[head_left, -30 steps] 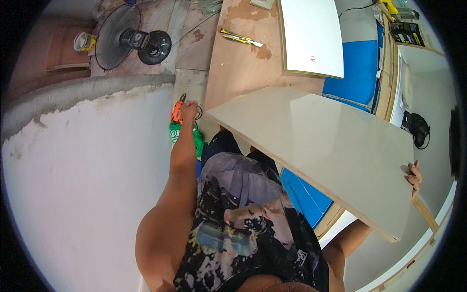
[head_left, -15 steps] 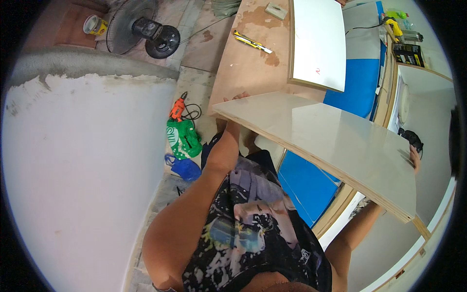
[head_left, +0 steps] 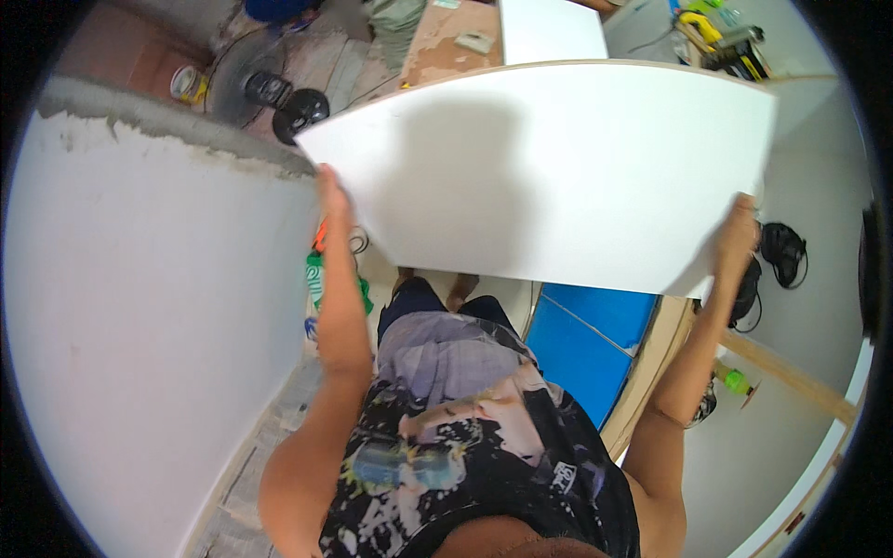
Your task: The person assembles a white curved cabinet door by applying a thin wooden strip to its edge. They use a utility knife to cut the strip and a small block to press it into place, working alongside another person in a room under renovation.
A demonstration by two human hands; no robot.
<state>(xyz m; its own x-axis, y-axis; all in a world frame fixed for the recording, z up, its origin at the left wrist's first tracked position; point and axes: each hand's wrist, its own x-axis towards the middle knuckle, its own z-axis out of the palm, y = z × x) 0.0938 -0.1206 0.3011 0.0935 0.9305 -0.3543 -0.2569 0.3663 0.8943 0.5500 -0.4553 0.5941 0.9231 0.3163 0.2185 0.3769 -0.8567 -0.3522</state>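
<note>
A large white rectangular board [head_left: 558, 167] fills the upper middle of the head view, tilted up with its broad face toward me. My left hand [head_left: 332, 191] grips its left edge close to the lower left corner. My right hand [head_left: 739, 232] holds its lower right edge, arm stretched out. The board hides most of the brown workbench [head_left: 446, 37] behind it. Below the board I see my patterned black shirt and dark shorts.
A rough white plastered wall [head_left: 158, 325] stands close on my left. A floor fan [head_left: 270, 93] and a small tin [head_left: 189, 84] are beyond it. Green and orange tools [head_left: 321, 270] lie by my feet. A blue panel [head_left: 586, 344] lies to the right, with black cables [head_left: 781, 251] and white cabinet panels [head_left: 791, 446].
The board has swung from lying nearly flat and edge-on to standing up with its face toward me. Both hands rose with it, and the left hand moved to the left edge.
</note>
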